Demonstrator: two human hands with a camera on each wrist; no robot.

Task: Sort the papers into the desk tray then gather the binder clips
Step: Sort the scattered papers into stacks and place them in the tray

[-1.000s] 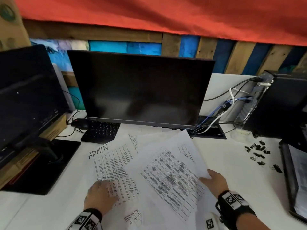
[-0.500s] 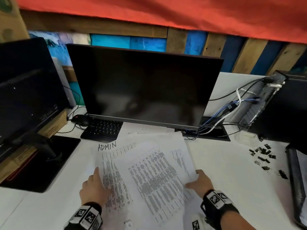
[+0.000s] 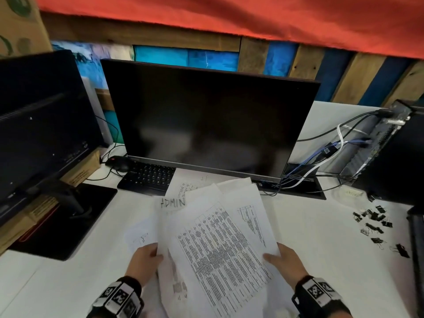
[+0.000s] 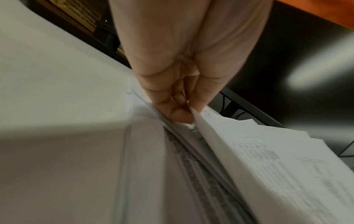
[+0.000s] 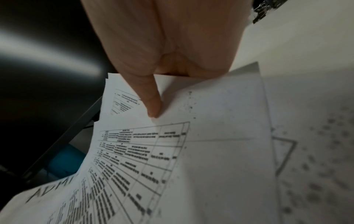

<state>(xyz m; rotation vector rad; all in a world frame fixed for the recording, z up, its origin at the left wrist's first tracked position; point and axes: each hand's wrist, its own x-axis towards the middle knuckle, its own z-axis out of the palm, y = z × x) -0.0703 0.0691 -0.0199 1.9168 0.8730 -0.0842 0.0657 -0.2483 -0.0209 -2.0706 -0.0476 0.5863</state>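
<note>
Both hands on the papers (image 3: pixel 220 244) — a loose, fanned bundle of printed sheets held up off the white desk (image 3: pixel 321 237), in front of the middle monitor (image 3: pixel 206 120).

Left hand (image 3: pixel 144 260): grips the bundle's left edge. Wrist view shows the fingers (image 4: pixel 172 104) curled close together with the sheet edges pinched at the tips, thumb on the far side of the paper.

Right hand (image 3: pixel 284 262): holds the right edge. Thumb (image 5: pixel 151 98) lies flat on top of the printed table; the other fingers are under the sheets and cannot be seen.

Top sheet carries a dense table of text. A sheet lettered "ADMIN" (image 3: pixel 173 203) shows behind the bundle's upper left; whether it is part of the held bundle or flat on the desk is unclear. More sheets lie flat below it, near the keyboard (image 3: pixel 146 177).

Binder clips (image 3: pixel 374 223) — small, black, scattered on the desk well to the right of the papers, untouched. Just beyond them at the right edge, a dark tray (image 3: pixel 416 249), only partly in frame.

Second monitor (image 3: pixel 41 125) stands at left; a black computer case (image 3: pixel 394 152) with cables at right rear.
</note>
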